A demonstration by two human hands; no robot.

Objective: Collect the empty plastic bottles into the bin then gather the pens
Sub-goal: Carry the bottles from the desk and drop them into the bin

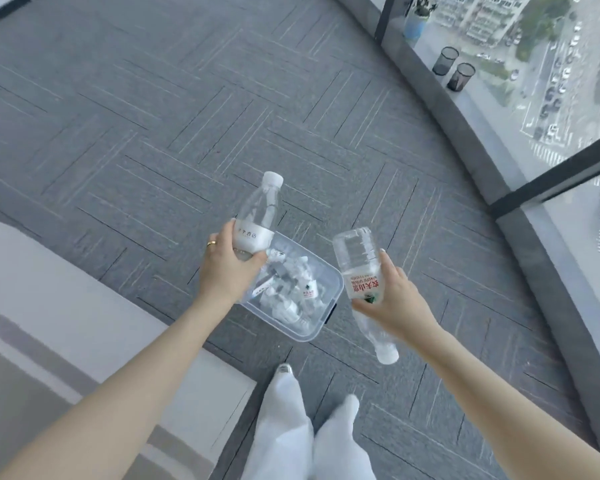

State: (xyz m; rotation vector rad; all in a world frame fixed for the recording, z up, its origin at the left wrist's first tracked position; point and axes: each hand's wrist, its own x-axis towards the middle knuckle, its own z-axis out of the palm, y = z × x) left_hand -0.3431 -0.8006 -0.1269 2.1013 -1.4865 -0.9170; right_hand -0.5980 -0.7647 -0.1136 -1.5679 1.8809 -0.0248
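A clear plastic bin (329,289) stood on the grey carpet (153,116) just ahead of the person's feet, holding several crumpled empty bottles (291,289). Above its left edge the left hand (224,268), a ring on one finger, gripped a white-labelled bottle (257,216) by its lower half with the cap pointing away, while to the bin's right the right hand (394,303) gripped a red-labelled bottle (361,268) around its middle, cap end pointing down and near. Two dark mesh pen cups (454,67) sat on the window ledge (465,109) at the far right.
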